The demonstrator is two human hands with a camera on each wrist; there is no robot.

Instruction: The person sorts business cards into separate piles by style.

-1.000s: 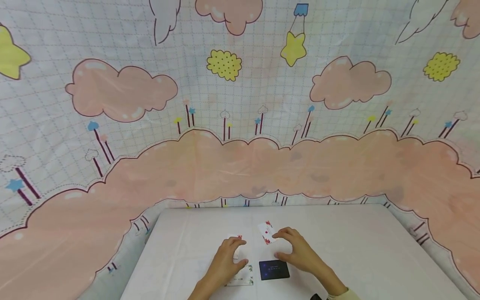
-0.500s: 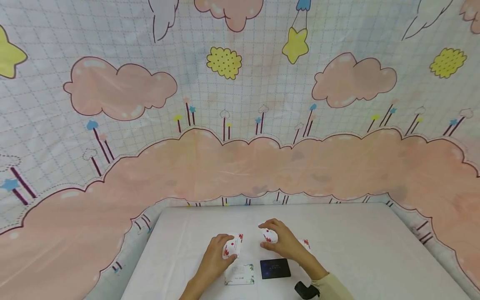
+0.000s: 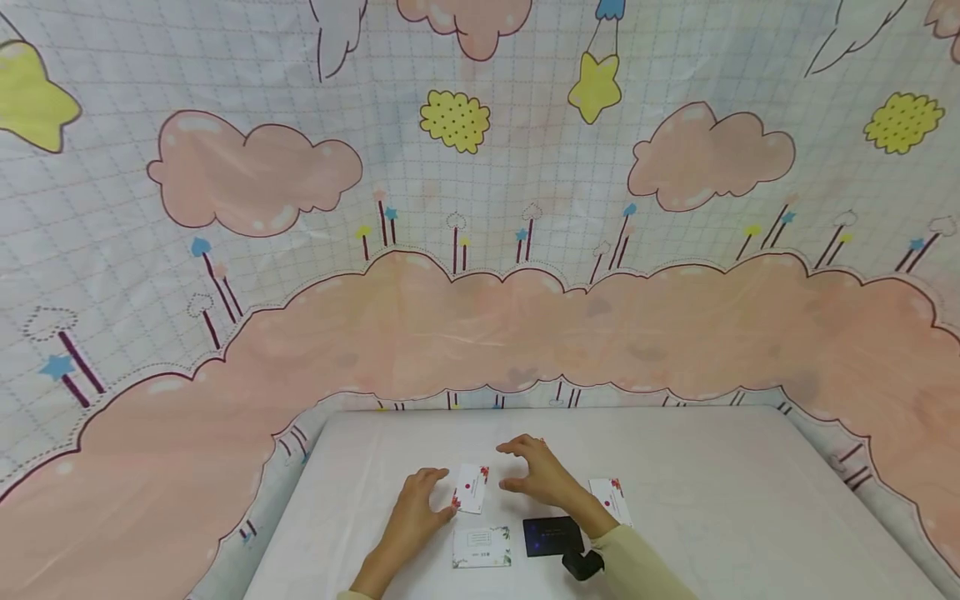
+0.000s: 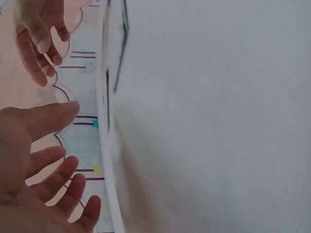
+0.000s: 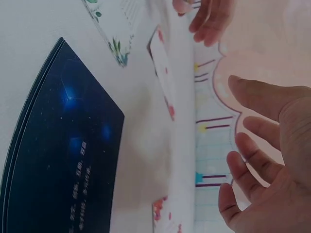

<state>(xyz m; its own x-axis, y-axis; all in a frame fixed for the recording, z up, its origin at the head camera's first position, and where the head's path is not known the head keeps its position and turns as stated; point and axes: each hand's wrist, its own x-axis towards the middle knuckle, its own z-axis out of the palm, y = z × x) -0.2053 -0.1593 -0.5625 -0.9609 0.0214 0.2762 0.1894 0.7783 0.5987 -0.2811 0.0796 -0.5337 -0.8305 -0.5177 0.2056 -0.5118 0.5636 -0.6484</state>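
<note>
Grip empty on both sides: left hand (image 3: 411, 514) and right hand (image 3: 548, 478) hold nothing, fingers parted. One white rectangular card with red floral corners (image 3: 471, 488) lies between them, beyond the white green-leafed card (image 3: 480, 547). Edge-pinching, without bending, would likely handle it best.

The white table (image 3: 712, 483) is bordered at its back and sides by a gridded backdrop (image 3: 555, 183) printed with pink clouds (image 3: 262, 175) and yellow stars (image 3: 596, 87), all softly lit
</note>
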